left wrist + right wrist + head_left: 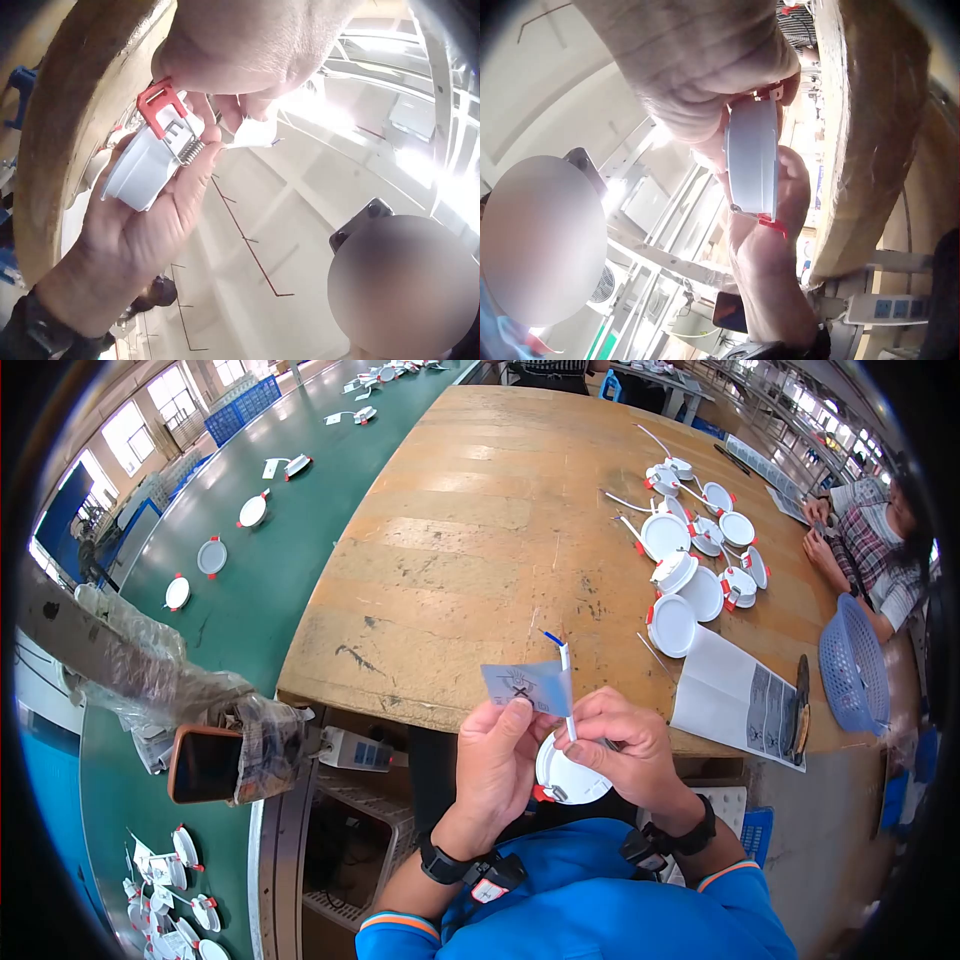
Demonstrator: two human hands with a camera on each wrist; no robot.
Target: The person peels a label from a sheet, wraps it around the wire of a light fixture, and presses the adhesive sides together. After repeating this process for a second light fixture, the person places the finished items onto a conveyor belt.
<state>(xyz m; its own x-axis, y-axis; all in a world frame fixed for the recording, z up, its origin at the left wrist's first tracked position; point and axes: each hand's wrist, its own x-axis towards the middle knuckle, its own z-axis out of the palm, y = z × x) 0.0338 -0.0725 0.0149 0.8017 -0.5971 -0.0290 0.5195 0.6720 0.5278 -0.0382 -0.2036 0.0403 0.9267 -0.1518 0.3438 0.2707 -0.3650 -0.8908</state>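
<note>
In the head view, the left hand (497,758) pinches a small printed label (524,686) between thumb and fingers, beside a white cable (567,690) with a blue wire end. The right hand (630,745) holds a round white lamp (572,775) and pinches the cable near its base. Both hands are close together at the table's front edge. A red clip (159,109) with a metal spring shows on the lamp in the left wrist view. The lamp's side (751,157) lies between both hands in the right wrist view.
Several lamps (665,535) lie on the wooden table (450,560), near a printed sheet (735,695) and scissors (802,710). More lamps (212,557) lie on the green belt (250,580) at left. A phone (205,763) hangs beside the belt. A blue basket (853,665) and another person (870,540) are at right.
</note>
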